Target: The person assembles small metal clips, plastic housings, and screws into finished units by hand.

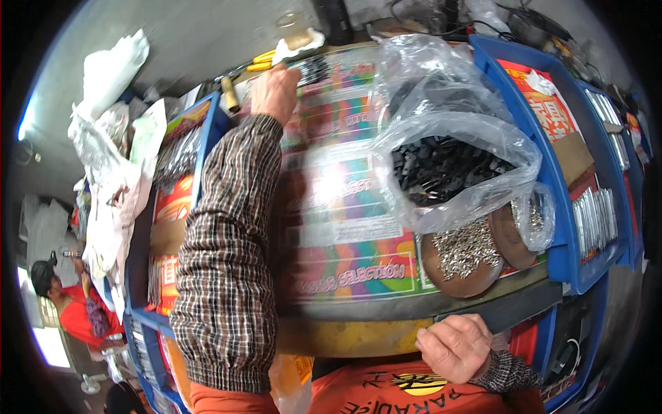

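My left hand (276, 94) reaches to the far end of the table, its arm in a checked sleeve. Its fingers are bent and close together, and their tips are mostly hidden. Just right of it lies a small heap of black parts (314, 70). Beyond the fingers are yellow tool handles (261, 62). Close to the table's front edge, my right hand (455, 347) is curled closed in front of my red garment. Whatever it may hold is hidden. A brown dish (441, 276) of small silvery metal pieces (465, 250) stands beyond it.
A clear plastic bag (527, 155) full of black parts (441, 169) takes up the table's right side. Blue trays (562, 228) with metal strips flank the right; another blue tray (207, 131) is at left. A jar (293, 31) stands at the back. A person (76, 307) in red is at far left.
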`<move>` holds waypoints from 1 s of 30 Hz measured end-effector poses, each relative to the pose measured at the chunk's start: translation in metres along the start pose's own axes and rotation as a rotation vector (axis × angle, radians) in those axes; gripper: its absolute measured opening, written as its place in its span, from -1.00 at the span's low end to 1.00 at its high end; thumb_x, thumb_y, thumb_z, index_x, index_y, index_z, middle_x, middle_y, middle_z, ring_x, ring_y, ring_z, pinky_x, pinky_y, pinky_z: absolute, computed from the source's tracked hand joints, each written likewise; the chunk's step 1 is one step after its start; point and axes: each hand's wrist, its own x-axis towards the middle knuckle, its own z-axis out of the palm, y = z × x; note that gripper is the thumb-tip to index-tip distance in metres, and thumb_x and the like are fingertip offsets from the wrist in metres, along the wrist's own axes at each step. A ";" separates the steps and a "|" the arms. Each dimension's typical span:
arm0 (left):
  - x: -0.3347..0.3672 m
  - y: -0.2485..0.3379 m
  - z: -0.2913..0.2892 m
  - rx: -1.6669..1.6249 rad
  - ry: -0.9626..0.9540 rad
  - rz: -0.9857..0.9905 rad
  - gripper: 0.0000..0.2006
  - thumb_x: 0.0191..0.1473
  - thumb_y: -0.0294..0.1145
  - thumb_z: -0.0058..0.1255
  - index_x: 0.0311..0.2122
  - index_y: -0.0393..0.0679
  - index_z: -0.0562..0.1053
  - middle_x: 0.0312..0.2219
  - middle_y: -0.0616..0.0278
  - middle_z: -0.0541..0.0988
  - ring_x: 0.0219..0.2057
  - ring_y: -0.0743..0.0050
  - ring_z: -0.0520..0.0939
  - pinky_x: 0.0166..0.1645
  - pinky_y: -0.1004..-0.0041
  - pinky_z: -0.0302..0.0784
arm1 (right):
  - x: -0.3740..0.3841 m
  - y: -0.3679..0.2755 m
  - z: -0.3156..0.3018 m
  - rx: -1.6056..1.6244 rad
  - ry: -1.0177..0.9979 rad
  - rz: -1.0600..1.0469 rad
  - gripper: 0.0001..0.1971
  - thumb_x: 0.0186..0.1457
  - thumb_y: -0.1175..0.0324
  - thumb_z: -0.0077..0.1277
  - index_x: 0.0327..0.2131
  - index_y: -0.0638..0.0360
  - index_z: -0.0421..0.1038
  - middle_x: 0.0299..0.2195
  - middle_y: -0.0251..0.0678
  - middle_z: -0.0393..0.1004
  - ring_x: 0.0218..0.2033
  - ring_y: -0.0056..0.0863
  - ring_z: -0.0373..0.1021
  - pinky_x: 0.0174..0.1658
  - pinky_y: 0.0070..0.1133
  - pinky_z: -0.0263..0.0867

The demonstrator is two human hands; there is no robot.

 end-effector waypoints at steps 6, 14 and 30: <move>-0.007 -0.009 -0.085 0.075 0.034 0.078 -0.85 0.05 -0.33 0.01 -0.29 0.02 0.58 -0.45 0.08 0.60 -0.39 0.00 0.62 -0.28 0.20 0.54 | 0.001 0.001 0.003 -0.003 0.038 -0.041 -0.78 -0.07 0.44 0.14 -0.27 0.20 0.46 -0.43 -0.36 0.43 -0.39 -0.42 0.38 -0.39 -0.52 0.29; -0.110 -0.044 -0.172 -0.010 -0.033 0.172 -0.92 -0.01 -0.47 0.03 -0.39 -0.21 0.50 -0.49 0.00 0.55 -0.39 -0.04 0.58 -0.32 0.22 0.48 | -0.005 0.000 0.010 -0.040 0.074 -0.002 -0.75 -0.11 0.47 0.16 -0.27 0.24 0.47 -0.41 -0.28 0.42 -0.38 -0.29 0.37 -0.37 -0.41 0.29; -0.327 -0.138 -0.204 0.296 -0.410 -0.599 -0.88 -0.13 -0.32 0.11 -0.49 -0.11 0.57 -0.51 -0.03 0.59 -0.42 -0.03 0.64 -0.29 0.20 0.57 | 0.000 -0.007 0.018 -0.079 0.156 0.020 -0.76 -0.15 0.56 0.17 -0.30 0.27 0.47 -0.42 -0.22 0.43 -0.39 -0.22 0.37 -0.31 -0.35 0.31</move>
